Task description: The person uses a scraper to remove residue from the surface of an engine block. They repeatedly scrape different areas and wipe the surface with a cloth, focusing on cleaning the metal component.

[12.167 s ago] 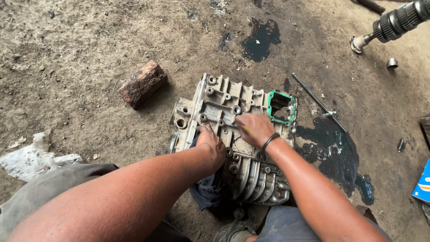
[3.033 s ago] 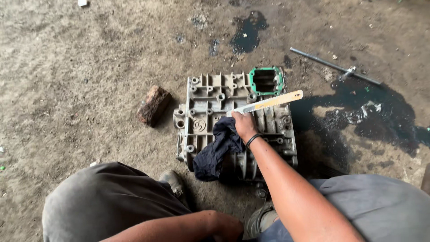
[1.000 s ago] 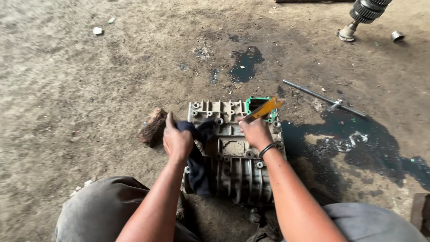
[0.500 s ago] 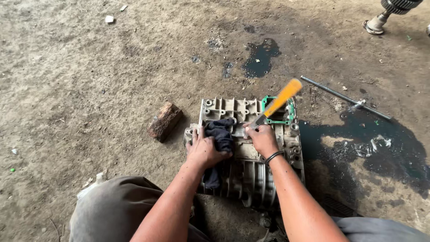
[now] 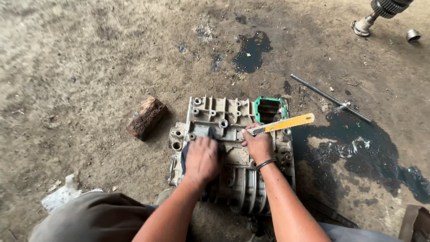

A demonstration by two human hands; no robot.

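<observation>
Down on the dirt floor (image 5: 80,67) lay the grey cast-metal housing (image 5: 233,157), flat on its back, bolt holes and ribs facing up, and both hands were on it. The left hand (image 5: 202,160) was pressed palm-down, fingers together, on a dark cloth (image 5: 184,157) bunched over the housing's left half; only an edge of that cloth peeked out from under the palm. The right hand (image 5: 258,144) sat just beside it, curled tight around a flat scraper blade (image 5: 282,124) with a yellow handle, the handle jutting up and to the right across the casting's upper edge, a dark band on the wrist below. Right behind that blade was a green gasket (image 5: 259,106) framing the square opening at the housing's top right corner. Off to the left, near but apart from the casting, was a rusty brown block (image 5: 147,118), lying tilted on the dirt. To the right, a wide dark oil puddle (image 5: 358,152) spread right up against the housing's side, and a long thin metal rod (image 5: 329,97) lay slantwise along its upper rim. A smaller oil patch (image 5: 251,51) sat well beyond the casting. Far top right, a ribbed shaft end (image 5: 378,13) and a small metal cap (image 5: 413,35) lay near each other. Bottom left, a scrap of white material (image 5: 62,197) rested beside the person's grey-trousered knee (image 5: 94,219).
</observation>
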